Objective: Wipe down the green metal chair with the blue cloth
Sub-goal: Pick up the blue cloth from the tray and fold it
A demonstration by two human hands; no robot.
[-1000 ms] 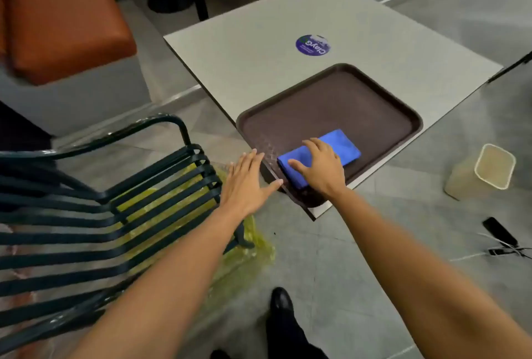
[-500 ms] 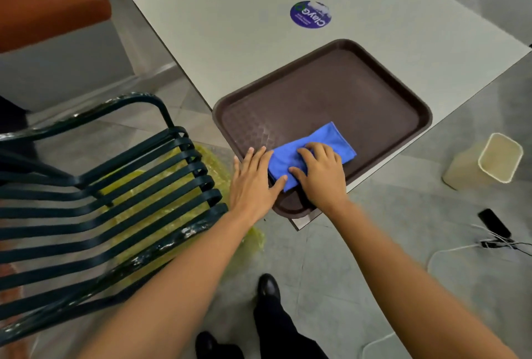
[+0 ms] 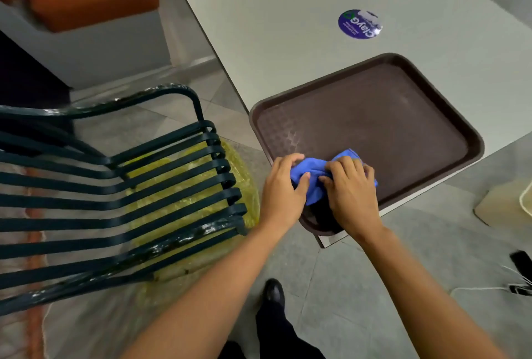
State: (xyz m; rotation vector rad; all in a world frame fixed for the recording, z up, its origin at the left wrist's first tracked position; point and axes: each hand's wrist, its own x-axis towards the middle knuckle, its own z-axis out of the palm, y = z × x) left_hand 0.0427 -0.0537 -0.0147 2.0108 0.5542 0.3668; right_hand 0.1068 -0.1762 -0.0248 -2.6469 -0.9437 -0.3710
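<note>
At the lower centre of the frame, over the near corner of the brown serving tray [image 3: 374, 117], both hands are bunching up the blue cloth [image 3: 312, 176]. The left hand [image 3: 283, 189] has its thumb and curled fingers closed round the cloth's left end; the right hand [image 3: 351, 189] has its fingers curled down over the right end, pinching it (a little blue peeks out beyond the knuckles on both sides). So each grip is clenched on the cloth, neither released. The cloth is crumpled between them, seemingly just lifted off the tray floor, though I cannot tell whether its underside touches.

The tray sits on the pale bench [image 3: 288, 42], overhanging its near corner.

The green metal chair [image 3: 115, 186] lies to the left of the hands, filling the left half of the frame, its seat slats running roughly left to right with their curled front ends pointing toward the tray. The left hand is the nearer one, close to those slat tips. In my judgement the coming move is a short leftward carry, then strokes along the slats rather than across them.
</note>
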